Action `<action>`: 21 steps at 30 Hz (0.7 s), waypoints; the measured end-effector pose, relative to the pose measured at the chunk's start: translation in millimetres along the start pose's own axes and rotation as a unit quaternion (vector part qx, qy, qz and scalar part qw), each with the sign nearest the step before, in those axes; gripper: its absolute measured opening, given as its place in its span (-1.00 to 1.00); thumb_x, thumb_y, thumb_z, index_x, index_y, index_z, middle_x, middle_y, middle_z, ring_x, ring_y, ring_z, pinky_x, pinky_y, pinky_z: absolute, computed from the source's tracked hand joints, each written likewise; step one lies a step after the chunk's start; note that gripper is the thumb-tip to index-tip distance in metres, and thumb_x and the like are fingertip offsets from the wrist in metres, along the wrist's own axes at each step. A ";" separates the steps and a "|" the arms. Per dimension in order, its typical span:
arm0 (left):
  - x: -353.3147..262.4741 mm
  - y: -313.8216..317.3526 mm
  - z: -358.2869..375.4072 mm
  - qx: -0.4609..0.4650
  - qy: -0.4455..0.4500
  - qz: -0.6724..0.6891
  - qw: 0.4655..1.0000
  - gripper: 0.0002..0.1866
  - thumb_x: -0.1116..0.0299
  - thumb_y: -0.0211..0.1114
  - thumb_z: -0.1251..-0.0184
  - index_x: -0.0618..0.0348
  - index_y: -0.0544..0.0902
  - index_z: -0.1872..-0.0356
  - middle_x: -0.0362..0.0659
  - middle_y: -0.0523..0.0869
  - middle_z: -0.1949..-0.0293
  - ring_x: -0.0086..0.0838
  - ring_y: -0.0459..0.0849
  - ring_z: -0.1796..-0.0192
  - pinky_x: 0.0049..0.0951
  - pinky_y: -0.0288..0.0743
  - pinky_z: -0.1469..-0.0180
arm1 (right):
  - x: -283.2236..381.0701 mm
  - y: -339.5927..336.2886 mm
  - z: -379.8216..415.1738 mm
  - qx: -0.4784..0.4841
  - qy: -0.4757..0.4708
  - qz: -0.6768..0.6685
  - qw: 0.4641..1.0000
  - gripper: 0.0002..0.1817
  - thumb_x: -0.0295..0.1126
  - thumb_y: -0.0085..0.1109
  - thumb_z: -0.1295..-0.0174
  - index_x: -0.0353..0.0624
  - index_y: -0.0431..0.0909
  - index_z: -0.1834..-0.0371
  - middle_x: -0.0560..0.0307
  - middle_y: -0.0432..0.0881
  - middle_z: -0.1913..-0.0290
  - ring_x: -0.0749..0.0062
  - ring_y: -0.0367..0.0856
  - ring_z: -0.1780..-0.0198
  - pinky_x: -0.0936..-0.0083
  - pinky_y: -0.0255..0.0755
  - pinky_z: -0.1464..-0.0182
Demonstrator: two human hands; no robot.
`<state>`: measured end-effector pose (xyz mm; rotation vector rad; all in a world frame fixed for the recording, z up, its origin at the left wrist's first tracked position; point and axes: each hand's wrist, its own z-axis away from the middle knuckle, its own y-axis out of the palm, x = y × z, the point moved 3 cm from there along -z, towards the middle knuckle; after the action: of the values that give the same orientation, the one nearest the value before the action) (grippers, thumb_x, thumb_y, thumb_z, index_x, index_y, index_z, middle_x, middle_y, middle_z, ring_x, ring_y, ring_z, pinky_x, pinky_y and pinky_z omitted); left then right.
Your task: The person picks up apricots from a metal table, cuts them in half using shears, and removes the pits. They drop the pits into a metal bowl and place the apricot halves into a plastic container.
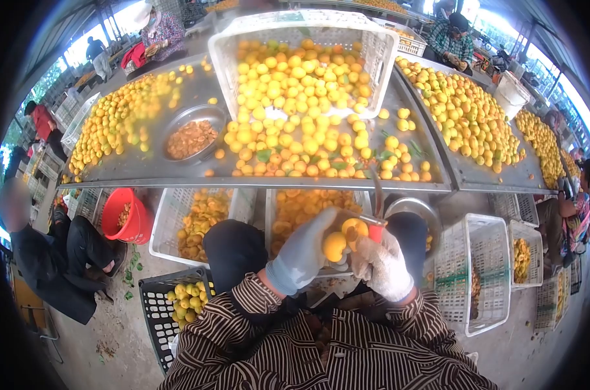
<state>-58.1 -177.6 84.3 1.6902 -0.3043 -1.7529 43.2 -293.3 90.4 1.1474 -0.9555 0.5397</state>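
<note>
My left hand (301, 250), in a grey-blue glove, is closed around yellow apricots. One apricot (334, 246) shows at its fingertips, and a second round one (354, 228) sits just above, between both hands. In a white glove, my right hand (385, 265) is closed on a knife (377, 232) with a red handle. Its thin dark blade points up toward the table edge. Beneath the hands, a white crate (269, 224) holds opened orange fruit halves; the hands partly cover it.
A tipped white crate (222, 71) spills apricots onto the metal table (197, 170). Nearby stands a steel bowl (220, 123) of brownish pieces. A red bucket (145, 218), a black crate (155, 305) of fruit and a white crate (496, 279) flank my legs. Other people sit around.
</note>
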 end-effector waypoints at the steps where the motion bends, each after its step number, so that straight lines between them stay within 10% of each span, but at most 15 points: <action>1: -2.7 4.6 1.9 -0.041 -0.013 -0.011 0.999 -0.53 0.01 -0.10 -0.60 0.20 0.55 -0.13 -0.23 0.65 0.15 -0.60 0.62 0.25 -0.58 0.56 0.24 | -0.1 -0.3 0.6 -0.006 0.009 0.023 1.000 -0.70 -0.35 0.07 -0.41 -0.26 0.48 -0.12 0.26 0.60 0.38 0.74 0.40 0.58 0.76 0.24 0.55; 17: 15.5 -2.0 1.9 -0.027 -0.032 -0.038 0.998 -0.57 -0.02 -0.01 -0.57 0.20 0.50 -0.01 -0.13 0.65 0.36 -0.51 0.57 0.52 -0.55 0.48 0.46 | 1.8 -16.4 -20.7 -0.030 0.051 0.101 0.993 -0.71 -0.40 0.14 -0.40 -0.25 0.54 -0.13 0.37 0.63 0.39 0.85 0.27 0.62 0.81 0.11 0.60; 21: 20.2 -10.0 1.5 -0.029 -0.034 -0.084 0.995 -0.47 -0.11 -0.09 -0.58 0.20 0.50 -0.07 -0.15 0.63 0.37 -0.52 0.55 0.53 -0.55 0.49 0.45 | 19.3 -13.0 -19.3 -0.113 -0.101 0.110 0.982 -0.77 -0.34 0.08 -0.43 -0.28 0.56 0.03 0.35 0.53 0.52 0.77 0.28 0.64 0.75 0.14 0.59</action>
<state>-61.2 -182.8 62.5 1.6572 -0.1421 -1.9265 70.1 -281.9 98.2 0.9083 -1.2960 0.4831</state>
